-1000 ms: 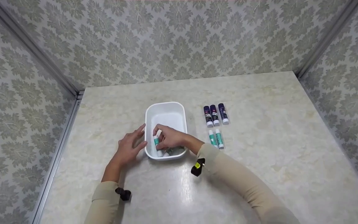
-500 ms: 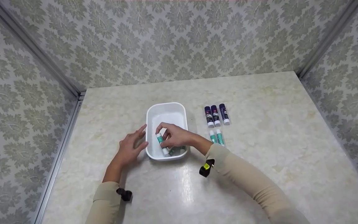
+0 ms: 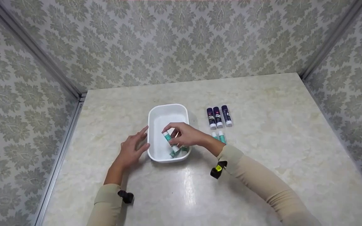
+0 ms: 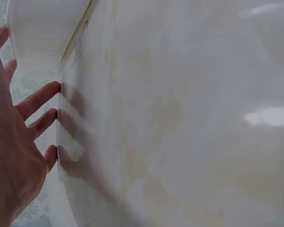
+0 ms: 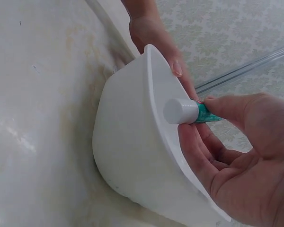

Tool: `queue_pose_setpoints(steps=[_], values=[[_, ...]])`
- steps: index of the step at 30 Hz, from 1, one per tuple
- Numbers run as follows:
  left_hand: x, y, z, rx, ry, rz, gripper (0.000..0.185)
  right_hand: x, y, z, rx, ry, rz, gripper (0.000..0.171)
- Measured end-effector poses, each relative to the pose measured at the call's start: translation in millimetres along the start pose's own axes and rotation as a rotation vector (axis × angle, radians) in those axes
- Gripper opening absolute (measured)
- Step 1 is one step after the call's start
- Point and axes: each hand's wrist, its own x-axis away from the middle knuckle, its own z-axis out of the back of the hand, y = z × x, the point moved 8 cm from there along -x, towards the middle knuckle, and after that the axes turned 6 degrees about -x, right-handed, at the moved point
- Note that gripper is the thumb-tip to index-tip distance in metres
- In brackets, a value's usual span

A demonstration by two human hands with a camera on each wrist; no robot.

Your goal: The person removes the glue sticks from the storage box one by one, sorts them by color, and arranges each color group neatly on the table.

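Head view: from my remote station I see the right hand (image 3: pixel 187 135) pinch a teal glue stick (image 3: pixel 169 140) between thumb and fingertips, tilted, white cap down, over the near end of the white tub (image 3: pixel 168 108). More teal sticks (image 3: pixel 178 151) lie in the tub's near corner, just below. The left hand (image 3: pixel 133 148) rests flat against the tub's left wall, fingers straight, holding nothing. On the counter (image 3: pixel 262 150) right of the tub, three purple sticks (image 3: pixel 218 116) lie side by side, with two teal sticks (image 3: pixel 218 137) just nearer, partly hidden by the wrist.

Left wrist view: the left hand (image 4: pixel 19 142) shows spread fingers (image 4: pixel 40 99) touching the counter (image 4: pixel 180 118), with the tub (image 4: pixel 42 33) at the top edge. Its grip is wide and slack.

Right wrist view: the right hand (image 5: pixel 241 156) has the teal glue stick (image 5: pixel 191 111) between thumb and forefinger near the cap, above the tub's rim (image 5: pixel 156 90); the left hand (image 5: pixel 154 38) steadies the far wall. The hold looks light and close to the stick's end, so I judge the step goes best with the pinch kept firm, the stick carried clear of the rim, and the left hand bracing the tub against sliding.
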Motion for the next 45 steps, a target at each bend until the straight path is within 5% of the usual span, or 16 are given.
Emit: queue_pose_setpoints(steps=[25,45], values=[[1.8,-1.1,0.1,-0.007,0.026,-0.022,0.078,49,17,63,-0.025,0.158,-0.060,0.050],[1.4,-1.9,-2.0,0.018,-0.011,0.005,0.080,99,63,105,0.038,0.261,-0.164,0.050]])
